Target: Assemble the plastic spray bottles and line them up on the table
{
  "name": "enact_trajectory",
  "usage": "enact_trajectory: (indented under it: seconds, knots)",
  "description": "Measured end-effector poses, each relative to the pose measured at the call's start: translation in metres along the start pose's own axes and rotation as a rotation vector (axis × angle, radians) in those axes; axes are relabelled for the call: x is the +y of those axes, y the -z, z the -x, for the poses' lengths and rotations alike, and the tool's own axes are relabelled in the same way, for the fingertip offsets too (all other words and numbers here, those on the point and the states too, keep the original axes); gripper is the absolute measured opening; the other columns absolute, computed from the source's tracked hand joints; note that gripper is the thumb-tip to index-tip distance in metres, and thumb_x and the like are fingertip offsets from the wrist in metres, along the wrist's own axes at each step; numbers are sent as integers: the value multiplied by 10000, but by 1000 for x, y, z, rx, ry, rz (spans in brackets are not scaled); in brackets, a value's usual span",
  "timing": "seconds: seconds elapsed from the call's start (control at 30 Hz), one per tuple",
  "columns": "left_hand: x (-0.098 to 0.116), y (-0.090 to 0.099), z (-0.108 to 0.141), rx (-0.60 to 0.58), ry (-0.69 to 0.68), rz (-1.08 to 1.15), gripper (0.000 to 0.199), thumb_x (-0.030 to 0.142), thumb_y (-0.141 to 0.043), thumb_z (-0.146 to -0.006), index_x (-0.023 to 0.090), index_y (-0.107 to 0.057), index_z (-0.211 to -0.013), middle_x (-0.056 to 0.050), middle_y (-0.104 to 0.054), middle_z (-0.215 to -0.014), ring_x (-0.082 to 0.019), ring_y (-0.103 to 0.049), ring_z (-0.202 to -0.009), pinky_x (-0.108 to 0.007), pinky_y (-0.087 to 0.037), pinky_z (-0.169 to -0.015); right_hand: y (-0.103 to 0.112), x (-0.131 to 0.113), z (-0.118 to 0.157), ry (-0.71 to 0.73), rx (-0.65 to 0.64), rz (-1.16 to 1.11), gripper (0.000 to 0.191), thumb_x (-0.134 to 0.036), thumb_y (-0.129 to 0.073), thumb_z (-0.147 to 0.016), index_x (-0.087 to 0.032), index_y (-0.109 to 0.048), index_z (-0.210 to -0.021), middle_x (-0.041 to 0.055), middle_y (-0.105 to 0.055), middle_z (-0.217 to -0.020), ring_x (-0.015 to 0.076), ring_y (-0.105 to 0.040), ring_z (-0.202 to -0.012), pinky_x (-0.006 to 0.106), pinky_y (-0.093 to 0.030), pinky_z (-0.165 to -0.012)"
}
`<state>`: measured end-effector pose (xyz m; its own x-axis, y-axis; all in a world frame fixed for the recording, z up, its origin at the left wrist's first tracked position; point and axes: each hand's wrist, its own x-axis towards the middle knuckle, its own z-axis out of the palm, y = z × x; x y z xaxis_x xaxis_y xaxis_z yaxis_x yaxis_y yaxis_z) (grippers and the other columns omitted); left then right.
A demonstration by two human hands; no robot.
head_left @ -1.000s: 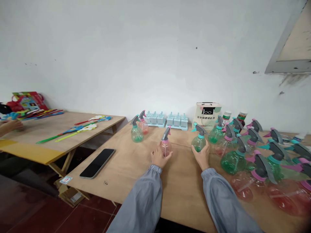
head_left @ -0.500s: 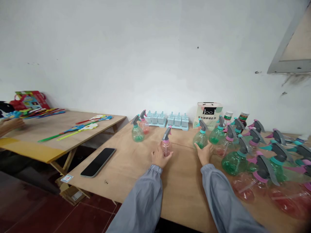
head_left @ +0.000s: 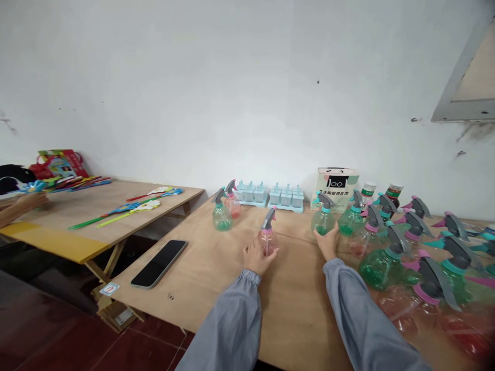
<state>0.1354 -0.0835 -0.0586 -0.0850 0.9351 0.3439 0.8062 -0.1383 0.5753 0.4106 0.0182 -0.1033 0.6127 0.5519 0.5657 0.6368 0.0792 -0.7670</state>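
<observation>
In the head view my left hand (head_left: 258, 256) is closed around the lower body of a pink spray bottle (head_left: 267, 238), which stands upright on the wooden table. My right hand (head_left: 327, 243) curls round the front and right side of a green spray bottle (head_left: 322, 221); the far fingers are hidden behind it. To the left, a green spray bottle (head_left: 221, 217) and a pink spray bottle (head_left: 233, 206) stand close together. Right of my right hand is a crowd of several more spray bottles, among them a large green one (head_left: 381, 269) and a pink one (head_left: 402, 306).
A black phone (head_left: 159, 263) lies at the table's left edge. Pale blue popsicle moulds (head_left: 286, 198), a paper bag (head_left: 334, 190) and two capped bottles line the wall. On the left table (head_left: 116, 237) lie colourful plastic hand-shaped sticks (head_left: 129, 208); another person's hand (head_left: 33, 201) shows there.
The view has shifted slightly, so everything appears a little farther right and lower. Both hands stay on the same two spray bottles.
</observation>
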Motion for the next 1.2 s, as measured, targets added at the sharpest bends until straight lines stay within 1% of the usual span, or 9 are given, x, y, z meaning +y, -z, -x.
enact_trajectory:
  seconds: [0.1, 0.23, 0.33, 0.5, 0.63, 0.77, 0.93, 1.07, 1.2]
  knots:
    - [1, 2, 1, 3, 0, 0, 861, 478, -687, -787, 149, -307, -1485, -201, -530, -1455, -310, -500, -1360, -461, -394, -1064, -1, 0, -1, -25, 12, 9, 913, -537, -703, -665, -104, -370, -1396, 243, -530, -1319, 393, -489, -1214, 539, -371, -1014]
    - [2, 2, 1, 8, 7, 9, 861, 475, -685, -788, 152, -299, -1487, -207, -544, -1440, -314, -507, -1351, -469, -389, -1064, -1, -1, 0, -61, 38, 43, 967, -581, -732, -628, -76, -384, -1376, 286, -504, -1323, 441, -449, -1240, 571, -342, -1019]
    - [2, 2, 2, 12, 13, 9, 865, 479, -691, -784, 154, -301, -1484, -204, -542, -1443, -311, -510, -1350, -466, -386, -1067, 0, -2, 2, -56, 21, 63, 970, -517, -737, -627, -77, -361, -1406, 277, -495, -1351, 431, -455, -1245, 548, -346, -1026]
    - [1, 0, 1, 18, 6, 9, 865, 475, -700, -778, 156, -306, -1479, -193, -537, -1449, -300, -514, -1348, -448, -396, -1057, 3, -2, 5, -60, 2, 94, 847, -420, -692, -663, -99, -395, -1389, 238, -527, -1334, 399, -468, -1246, 522, -345, -1041]
    - [0, 0, 0, 17, 3, 9, 869, 483, -698, -777, 166, -302, -1484, -193, -540, -1446, -298, -517, -1346, -433, -406, -1047, 3, -4, 3, -123, 32, 129, 840, -432, -696, -667, -77, -412, -1373, 274, -504, -1333, 435, -437, -1266, 567, -335, -1036]
    - [0, 1, 1, 12, 2, -6, 856, 474, -696, -787, 168, -306, -1485, -198, -533, -1452, -299, -506, -1355, -450, -394, -1064, -1, -7, -4, -181, 58, 144, 836, -437, -702, -680, -72, -419, -1377, 295, -475, -1351, 452, -428, -1269, 589, -332, -1032]
    - [-2, -2, 1, 23, -12, -25, 861, 488, -700, -794, 191, -307, -1500, -185, -544, -1445, -302, -525, -1333, -451, -415, -1051, -7, -7, -15, -203, 64, 121, 844, -490, -732, -686, -75, -439, -1360, 298, -466, -1313, 455, -452, -1232, 575, -360, -1003]
    - [-4, -5, 1, 48, -29, -45, 859, 539, -698, -795, 198, -335, -1496, -182, -563, -1421, -316, -538, -1314, -451, -434, -1032, -8, -8, -21, -200, 73, 73, 859, -563, -732, -695, -81, -445, -1345, 293, -456, -1300, 457, -452, -1215, 592, -343, -1010]
    - [-3, -4, 1, 38, -20, -55, 870, 569, -695, -791, 198, -340, -1494, -182, -567, -1416, -321, -538, -1312, -449, -429, -1031, -2, -12, -16, -164, 73, -5, 973, -640, -733, -668, -50, -413, -1373, 297, -438, -1305, 457, -413, -1249, 590, -309, -1052]
